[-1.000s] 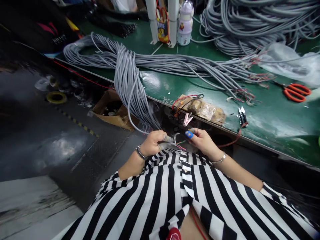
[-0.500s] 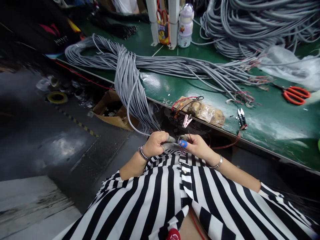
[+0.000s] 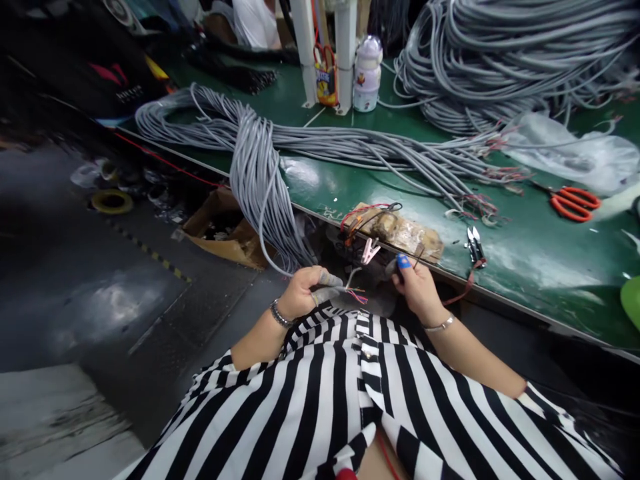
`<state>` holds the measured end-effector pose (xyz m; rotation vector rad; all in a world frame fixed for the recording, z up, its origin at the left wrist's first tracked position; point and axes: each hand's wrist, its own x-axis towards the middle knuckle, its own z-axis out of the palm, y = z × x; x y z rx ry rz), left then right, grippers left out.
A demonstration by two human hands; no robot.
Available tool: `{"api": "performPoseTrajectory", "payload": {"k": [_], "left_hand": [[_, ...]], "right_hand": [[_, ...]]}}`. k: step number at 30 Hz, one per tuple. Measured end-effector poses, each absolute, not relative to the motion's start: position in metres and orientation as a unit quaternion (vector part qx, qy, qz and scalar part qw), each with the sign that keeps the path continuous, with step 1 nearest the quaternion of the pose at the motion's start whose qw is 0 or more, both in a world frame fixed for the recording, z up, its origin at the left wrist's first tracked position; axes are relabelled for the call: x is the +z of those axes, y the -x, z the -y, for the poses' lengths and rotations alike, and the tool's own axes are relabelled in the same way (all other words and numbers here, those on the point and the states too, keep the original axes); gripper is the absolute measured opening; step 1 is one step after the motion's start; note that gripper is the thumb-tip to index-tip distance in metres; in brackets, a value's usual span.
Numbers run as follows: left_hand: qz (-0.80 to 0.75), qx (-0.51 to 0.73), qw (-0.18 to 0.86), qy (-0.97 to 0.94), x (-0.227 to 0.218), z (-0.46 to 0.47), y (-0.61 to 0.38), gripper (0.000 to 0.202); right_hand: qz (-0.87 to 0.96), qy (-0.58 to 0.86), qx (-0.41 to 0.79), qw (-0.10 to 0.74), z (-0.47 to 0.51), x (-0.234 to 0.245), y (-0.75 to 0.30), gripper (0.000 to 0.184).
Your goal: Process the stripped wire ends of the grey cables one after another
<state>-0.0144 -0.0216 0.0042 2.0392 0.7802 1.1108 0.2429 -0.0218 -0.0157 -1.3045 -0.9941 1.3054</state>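
Note:
My left hand [image 3: 303, 293] is closed around the end of a grey cable [image 3: 265, 220] just below the green table's edge [image 3: 500, 287]. Thin coloured wires [image 3: 356, 295] fan out from that cable end. Up at the table edge, my right hand [image 3: 416, 285], with a blue fingertip cover, has its fingers pinched by a taped brown block [image 3: 400, 230] that carries wires and a pink clip [image 3: 369, 251]. What the right fingers pinch is too small to name.
A long bundle of grey cables [image 3: 350, 143] lies across the table and hangs over its edge. A bigger cable heap [image 3: 500, 53] sits at the back right. Small snips [image 3: 473, 244], orange scissors [image 3: 573, 202], a bottle [image 3: 366, 73] and a cardboard box [image 3: 225, 230] are nearby.
My right hand has left the cable end and moved up and right to the taped block at the table edge. My left hand stays on the cable.

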Motion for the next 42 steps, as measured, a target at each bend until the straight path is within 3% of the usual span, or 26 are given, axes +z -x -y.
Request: {"api": "performPoseTrajectory", "payload": {"k": [7,14,21,29,42], "left_hand": [[-0.352,0.456,0.342,-0.742,0.005,0.0,-0.007,0.022],[-0.378,0.455,0.403,-0.698,-0.001,-0.014,-0.018,0.031],[-0.379,0.44,0.424,-0.694,-0.008,-0.018,-0.02,0.032],[-0.366,0.416,0.439,-0.707,-0.013,-0.018,-0.021,0.032],[-0.339,0.396,0.386,-0.761,-0.008,-0.002,-0.009,0.027]], "right_hand": [[0.349,0.431,0.72,0.416,0.001,-0.006,-0.224,0.06],[0.399,0.49,0.586,0.508,-0.007,-0.014,-0.211,0.058],[0.313,0.424,0.713,0.462,-0.016,-0.012,-0.204,0.065],[0.289,0.41,0.691,0.52,-0.017,-0.009,-0.195,0.061],[0.207,0.419,0.75,0.469,-0.008,-0.02,-0.208,0.063]]}}
